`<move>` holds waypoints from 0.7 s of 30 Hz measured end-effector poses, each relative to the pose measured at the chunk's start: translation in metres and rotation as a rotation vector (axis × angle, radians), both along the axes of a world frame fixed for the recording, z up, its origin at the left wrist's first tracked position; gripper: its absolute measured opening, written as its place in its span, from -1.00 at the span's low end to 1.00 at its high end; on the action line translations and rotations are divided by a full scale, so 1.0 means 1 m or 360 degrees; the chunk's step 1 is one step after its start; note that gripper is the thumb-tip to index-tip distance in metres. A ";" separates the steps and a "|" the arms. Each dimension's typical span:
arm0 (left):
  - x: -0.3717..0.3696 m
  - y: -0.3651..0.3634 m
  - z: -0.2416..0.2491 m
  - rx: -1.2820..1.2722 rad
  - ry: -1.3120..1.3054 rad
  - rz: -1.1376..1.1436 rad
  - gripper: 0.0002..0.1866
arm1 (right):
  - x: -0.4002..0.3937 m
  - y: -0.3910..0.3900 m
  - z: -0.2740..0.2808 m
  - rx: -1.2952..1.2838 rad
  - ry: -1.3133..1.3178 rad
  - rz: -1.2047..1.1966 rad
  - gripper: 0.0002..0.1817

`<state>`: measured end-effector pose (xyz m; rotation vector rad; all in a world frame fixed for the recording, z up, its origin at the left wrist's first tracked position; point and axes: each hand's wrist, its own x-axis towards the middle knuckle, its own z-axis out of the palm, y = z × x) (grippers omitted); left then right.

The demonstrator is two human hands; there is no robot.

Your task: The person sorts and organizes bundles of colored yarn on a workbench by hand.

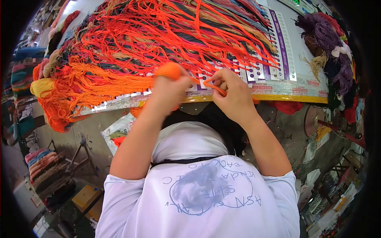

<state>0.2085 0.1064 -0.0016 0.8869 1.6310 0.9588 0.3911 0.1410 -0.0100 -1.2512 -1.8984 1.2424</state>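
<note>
My left hand (168, 93), blurred by motion, is closed around a bundle of orange thread (170, 71) near the table's front edge. From it, orange strands run right to my right hand (233, 94), whose fingers are pinched on a loop of the orange thread. Both hands are over the yellow-taped table edge (285, 98). Beyond them, long red-orange strands (158, 39) lie across white cards with punched holes (289, 47). Lighter orange strands (115, 80) spread to the left of my left hand.
Purple yarn (323, 31) hangs at the table's right end. Yellow and orange skeins (43, 87) droop over its left end. On the lower left is a stack of folded yarn (45, 168) beside a cardboard box (86, 197). A red bundle (287, 107) lies below the front edge.
</note>
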 end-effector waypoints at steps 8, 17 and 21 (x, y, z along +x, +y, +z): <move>-0.071 -0.009 0.023 0.0250 -0.1139 0.0370 -0.85 | -0.004 -0.010 0.008 0.0714 -0.0589 0.0115 -0.92; -0.030 0.002 0.030 0.0261 -0.1324 -0.0096 -0.75 | -0.005 0.003 0.021 -0.0079 0.0017 0.0075 -0.74; 0.007 0.009 0.017 0.0129 -0.0917 -0.0321 -0.73 | -0.008 0.015 0.024 -0.0324 0.0492 0.0170 -0.62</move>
